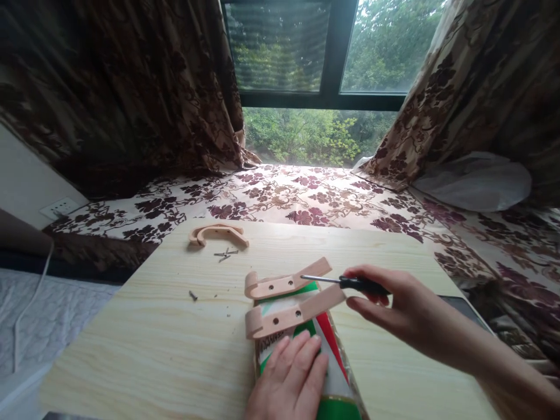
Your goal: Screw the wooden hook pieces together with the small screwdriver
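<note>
A screwdriver (321, 280) with a black handle and thin metal shaft is in my right hand (394, 291), its tip pointing left. The shaft is over the farther wooden hook (280, 286); I cannot tell whether they touch. Close in front lies the nearer wooden hook (280, 318). Dark screw heads or holes show in both hooks, which rest across a green, white and red package or board (339, 402). On the printed surface, just below the nearer hook, my left hand (293, 373) lies flat with fingers stretched out.
More curved wooden hooks (219, 231) lie at the back left of the pale wooden table (153, 332). Several screws (226, 254) are in front of them, and a single screw (193, 296) sits farther left. A dark flat object (461, 309) is partly hidden behind my right arm.
</note>
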`<state>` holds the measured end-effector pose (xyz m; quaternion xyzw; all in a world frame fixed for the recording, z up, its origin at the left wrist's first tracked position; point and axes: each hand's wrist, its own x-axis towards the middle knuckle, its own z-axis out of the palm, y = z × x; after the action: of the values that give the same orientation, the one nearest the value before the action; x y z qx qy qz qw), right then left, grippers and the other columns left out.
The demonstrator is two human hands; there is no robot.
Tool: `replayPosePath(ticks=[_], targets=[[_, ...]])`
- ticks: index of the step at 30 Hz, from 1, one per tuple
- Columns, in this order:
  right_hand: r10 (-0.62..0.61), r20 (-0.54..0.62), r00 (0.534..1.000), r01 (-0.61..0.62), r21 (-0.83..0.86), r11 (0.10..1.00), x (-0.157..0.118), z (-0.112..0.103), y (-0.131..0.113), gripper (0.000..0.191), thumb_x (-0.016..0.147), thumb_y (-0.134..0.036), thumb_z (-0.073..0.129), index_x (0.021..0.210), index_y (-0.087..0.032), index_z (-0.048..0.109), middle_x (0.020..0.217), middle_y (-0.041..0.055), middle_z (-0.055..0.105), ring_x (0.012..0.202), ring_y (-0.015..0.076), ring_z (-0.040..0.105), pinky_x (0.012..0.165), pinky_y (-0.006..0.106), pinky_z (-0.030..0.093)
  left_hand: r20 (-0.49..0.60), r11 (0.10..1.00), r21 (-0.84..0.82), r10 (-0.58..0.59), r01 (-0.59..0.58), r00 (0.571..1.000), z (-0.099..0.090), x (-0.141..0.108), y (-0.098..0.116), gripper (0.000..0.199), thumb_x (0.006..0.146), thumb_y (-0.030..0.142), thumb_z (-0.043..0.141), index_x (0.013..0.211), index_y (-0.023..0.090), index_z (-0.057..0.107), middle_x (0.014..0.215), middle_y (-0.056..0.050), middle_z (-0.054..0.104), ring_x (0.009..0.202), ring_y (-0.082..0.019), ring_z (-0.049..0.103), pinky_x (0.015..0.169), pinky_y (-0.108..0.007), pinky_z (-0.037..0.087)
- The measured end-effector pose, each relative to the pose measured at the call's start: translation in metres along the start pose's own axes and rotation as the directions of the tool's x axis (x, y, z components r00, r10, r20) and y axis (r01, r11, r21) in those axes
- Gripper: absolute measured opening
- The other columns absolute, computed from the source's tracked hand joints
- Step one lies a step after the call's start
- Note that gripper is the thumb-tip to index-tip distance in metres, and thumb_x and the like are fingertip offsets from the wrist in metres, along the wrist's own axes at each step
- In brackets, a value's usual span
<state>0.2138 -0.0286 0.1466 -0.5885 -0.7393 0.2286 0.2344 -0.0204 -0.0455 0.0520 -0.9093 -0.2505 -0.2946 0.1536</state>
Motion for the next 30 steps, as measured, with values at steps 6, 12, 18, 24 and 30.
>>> replayPosePath(ticks=[6,12,18,24,30], targets=[[0.1,0.052,0.994,-0.112,0.359,0.927,0.004,0.032,0.013,0.033,0.086,-0.031,0.057,0.115,-0.017,0.059,0.087,0.0016,0.069,0.074,0.0145,0.062,0.068,0.022,0.051,0.042,1.0,0.003,0.019,-0.019,0.999,0.002,-0.001,-0.002,0.035,0.096,0.012,0.034,0.107,0.024,0.066,0.107,0.005,0.072,0.102,-0.011,0.063,0.106,-0.025,0.035],[0.074,-0.017,0.997,-0.061,0.405,0.912,0.003,0.04,0.02,0.025,0.085,-0.029,0.058,0.108,-0.021,0.061,0.096,0.0018,0.069,0.084,0.0156,0.063,0.07,0.021,0.05,0.036,1.0,-0.014,-0.005,0.005,0.999,0.006,-0.001,-0.002,0.032,0.095,0.013,0.039,0.109,0.024,0.066,0.107,0.004,0.071,0.103,-0.01,0.063,0.112,-0.027,0.026],[0.044,-0.048,0.998,-0.024,0.366,0.93,-0.002,0.043,0.021,0.022,0.087,-0.028,0.056,0.108,-0.025,0.059,0.09,-0.0021,0.068,0.077,0.012,0.061,0.068,0.017,0.049,0.047,0.999,-0.041,-0.024,0.026,0.999,0.002,-0.003,-0.001,0.03,0.094,0.012,0.042,0.109,0.023,0.065,0.11,0.002,0.069,0.106,-0.012,0.061,0.108,-0.025,0.032],[0.045,-0.024,0.999,-0.034,0.335,0.942,0.0,0.041,0.021,0.02,0.089,-0.027,0.053,0.108,-0.024,0.058,0.092,-0.001,0.068,0.083,0.0138,0.062,0.071,0.019,0.049,0.038,0.997,-0.06,-0.041,0.043,0.998,0.007,-0.002,0.002,0.031,0.095,0.014,0.038,0.108,0.022,0.065,0.109,0.002,0.07,0.106,-0.012,0.06,0.112,-0.026,0.024],[0.036,-0.065,0.997,-0.012,0.334,0.943,-0.005,0.042,0.014,0.03,0.089,-0.034,0.053,0.117,-0.023,0.054,0.101,0.0018,0.07,0.087,0.0143,0.065,0.075,0.02,0.052,-0.203,0.968,-0.166,-0.222,0.19,0.954,0.026,-0.009,0.017,0.029,0.096,0.013,0.036,0.103,0.02,0.063,0.105,-0.001,0.07,0.112,-0.014,0.056,0.109,-0.027,0.032]])
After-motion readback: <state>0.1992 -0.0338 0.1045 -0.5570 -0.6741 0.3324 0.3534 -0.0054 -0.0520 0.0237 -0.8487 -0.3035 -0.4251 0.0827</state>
